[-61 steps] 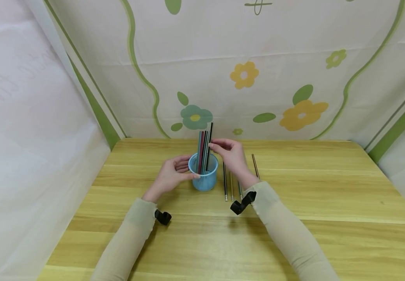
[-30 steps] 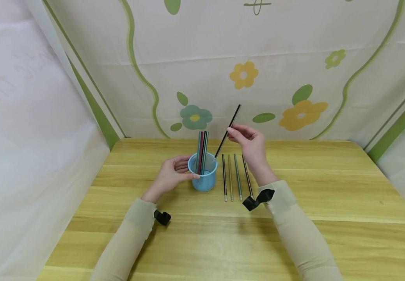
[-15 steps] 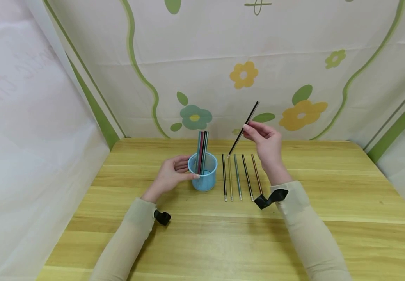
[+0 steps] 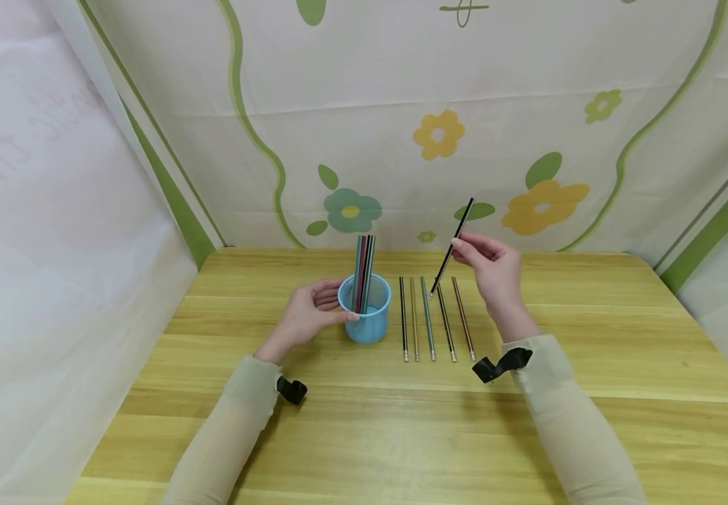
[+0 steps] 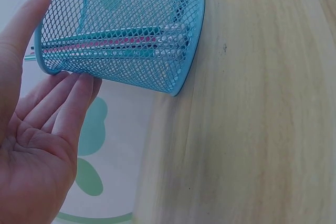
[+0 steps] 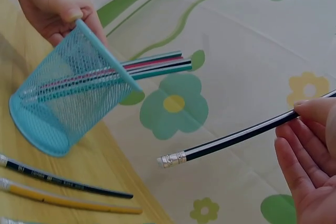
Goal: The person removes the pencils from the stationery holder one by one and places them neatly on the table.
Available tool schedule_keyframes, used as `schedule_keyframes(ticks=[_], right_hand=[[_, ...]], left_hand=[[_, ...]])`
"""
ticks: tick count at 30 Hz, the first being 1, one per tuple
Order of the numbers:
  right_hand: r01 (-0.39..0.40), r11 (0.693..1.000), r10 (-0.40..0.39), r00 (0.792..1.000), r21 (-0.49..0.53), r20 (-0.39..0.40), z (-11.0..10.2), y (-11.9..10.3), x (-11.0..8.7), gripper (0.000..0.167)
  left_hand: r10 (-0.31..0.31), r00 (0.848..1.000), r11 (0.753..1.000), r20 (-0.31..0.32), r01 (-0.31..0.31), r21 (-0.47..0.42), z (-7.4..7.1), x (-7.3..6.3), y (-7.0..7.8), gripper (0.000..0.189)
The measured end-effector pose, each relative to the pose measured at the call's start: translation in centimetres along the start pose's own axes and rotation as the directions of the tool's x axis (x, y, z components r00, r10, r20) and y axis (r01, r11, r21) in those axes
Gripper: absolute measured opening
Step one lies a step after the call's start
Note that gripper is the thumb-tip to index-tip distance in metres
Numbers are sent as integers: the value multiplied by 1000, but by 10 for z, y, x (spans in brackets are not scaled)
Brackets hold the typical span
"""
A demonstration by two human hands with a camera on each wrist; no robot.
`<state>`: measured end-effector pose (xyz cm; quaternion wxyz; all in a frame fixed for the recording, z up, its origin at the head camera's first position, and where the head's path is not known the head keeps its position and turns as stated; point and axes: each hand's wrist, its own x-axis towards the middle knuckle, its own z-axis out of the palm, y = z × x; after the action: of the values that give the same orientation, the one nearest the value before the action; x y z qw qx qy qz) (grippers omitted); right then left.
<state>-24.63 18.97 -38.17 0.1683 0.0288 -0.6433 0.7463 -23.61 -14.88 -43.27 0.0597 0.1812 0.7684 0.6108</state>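
A light-blue mesh pencil cup [image 4: 373,327] stands upright on the table, with several pencils [image 4: 364,270] leaning inside it, eraser ends down. My left hand [image 4: 308,310] holds the cup near its top, thumb at the rim and fingertips against the far side, as the left wrist view also shows. Between thumb and fingers of my right hand [image 4: 493,270], a black pencil with a white stripe [image 6: 236,136] is pinched, tilted, its silver eraser end down. That end overlaps the blue pencil [image 4: 428,319] in the head view.
To the cup's right lies a row of pencils: a black one [image 4: 404,319], a yellow one [image 4: 414,322], another black one [image 4: 446,326] and a brown one [image 4: 463,319]. Behind the wooden table [image 4: 364,435] hangs a flower-printed cloth [image 4: 364,140].
My right hand has drawn the black pencil out of the cup and carried it right, over the row, lowering it slightly of late. My left hand stays on the cup.
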Motion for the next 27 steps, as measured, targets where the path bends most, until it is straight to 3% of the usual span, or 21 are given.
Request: schedule_keyframes(ticks=[15,22,27], right_hand=[[-84,994,83,996,-72,-25,-36,19,-6,41],[-122,980,119,993,-156,-27,-51,26,-5,44],[-170,974,170,985,-150,-17,-62,27,-4,47]], left_hand=[[-4,1000,1000,-7,4,5,0,-1,1,68],[-7,1000,1000,-5,7,9,0,0,1,70],[-9,1000,1000,-5,9,9,0,0,1,70]])
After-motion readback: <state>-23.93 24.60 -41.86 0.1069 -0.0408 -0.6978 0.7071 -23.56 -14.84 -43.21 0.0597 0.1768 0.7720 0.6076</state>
